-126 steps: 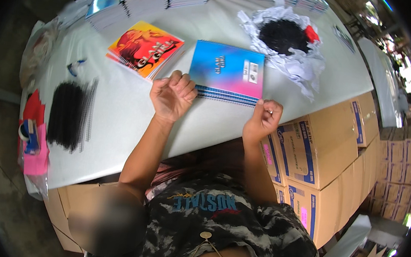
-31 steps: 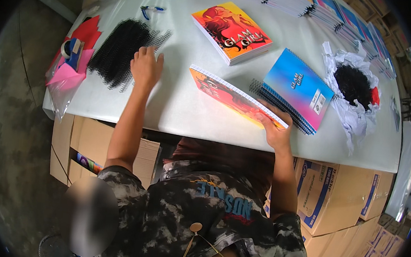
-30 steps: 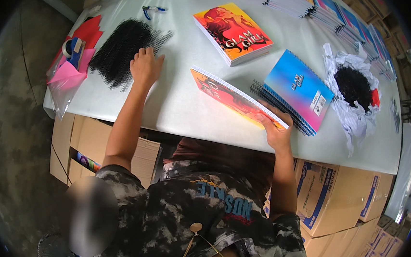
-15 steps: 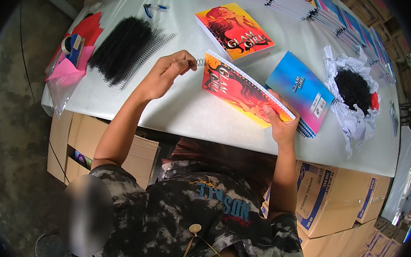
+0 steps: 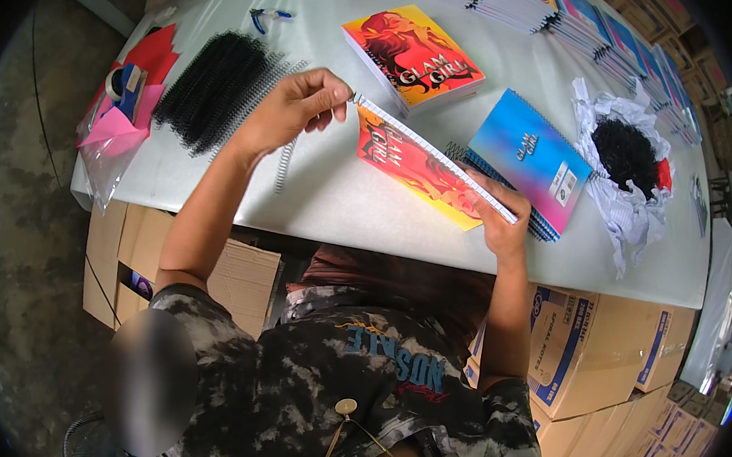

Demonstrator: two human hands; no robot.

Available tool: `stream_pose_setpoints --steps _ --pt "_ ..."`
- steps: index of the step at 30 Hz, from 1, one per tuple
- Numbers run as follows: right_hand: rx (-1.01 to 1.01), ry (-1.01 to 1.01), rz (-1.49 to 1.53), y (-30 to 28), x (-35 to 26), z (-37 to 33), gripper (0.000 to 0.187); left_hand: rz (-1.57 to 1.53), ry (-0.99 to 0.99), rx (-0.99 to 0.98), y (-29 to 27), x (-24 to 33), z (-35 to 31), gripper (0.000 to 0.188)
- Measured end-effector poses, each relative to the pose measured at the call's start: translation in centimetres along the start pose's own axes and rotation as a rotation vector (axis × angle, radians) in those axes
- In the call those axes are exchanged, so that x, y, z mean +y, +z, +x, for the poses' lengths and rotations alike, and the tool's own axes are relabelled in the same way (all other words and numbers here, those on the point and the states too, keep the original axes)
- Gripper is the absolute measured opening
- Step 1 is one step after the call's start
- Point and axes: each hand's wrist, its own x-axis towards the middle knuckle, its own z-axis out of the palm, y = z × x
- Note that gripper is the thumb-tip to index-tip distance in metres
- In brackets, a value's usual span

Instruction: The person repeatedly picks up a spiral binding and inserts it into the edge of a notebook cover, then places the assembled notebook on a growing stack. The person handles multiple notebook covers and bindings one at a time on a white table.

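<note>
Notebook [image 5: 414, 165], red and yellow, is in the head view, tilted above the table [image 5: 366, 224] in front of the person, its white paper edge facing up. The right hand [image 5: 502, 215] grips its right end, thumb on the cover and the other fingers mostly hidden behind. The left hand [image 5: 302, 107] is at the opposite end, thumb and forefinger pinched together on a thin wire coil [image 5: 356, 98] at the notebook's corner. More spiral wire [image 5: 283, 167] hangs just below that hand (whether it is the same piece, I cannot tell). Left of the left hand lies a dark pile of coils [image 5: 209, 87], with blue-handled pliers [image 5: 270, 20] beyond it and a tape dispenser [image 5: 128, 91] on pink and red sheets farther left. Past the held notebook lies a stack of red-and-yellow notebooks [image 5: 416, 50]; near the right hand lie blue-and-pink notebooks [image 5: 522, 151], and beside these, crumpled white paper [image 5: 617, 224] around a black tangle [image 5: 626, 153]. Cardboard boxes [image 5: 577, 357] stand below the table's right side.
</note>
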Motion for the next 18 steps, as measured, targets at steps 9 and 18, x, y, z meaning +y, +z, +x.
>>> stream_pose_setpoints --steps 9,18 --pt "-0.008 0.117 -0.136 0.6 -1.3 -0.7 0.026 0.871 0.368 -0.127 0.3 4.5 -0.5 0.027" --pt "-0.075 0.075 -0.091 0.0 -0.7 -0.5 0.028 0.269 -0.115 -0.276 -0.6 4.9 -0.9 0.027"
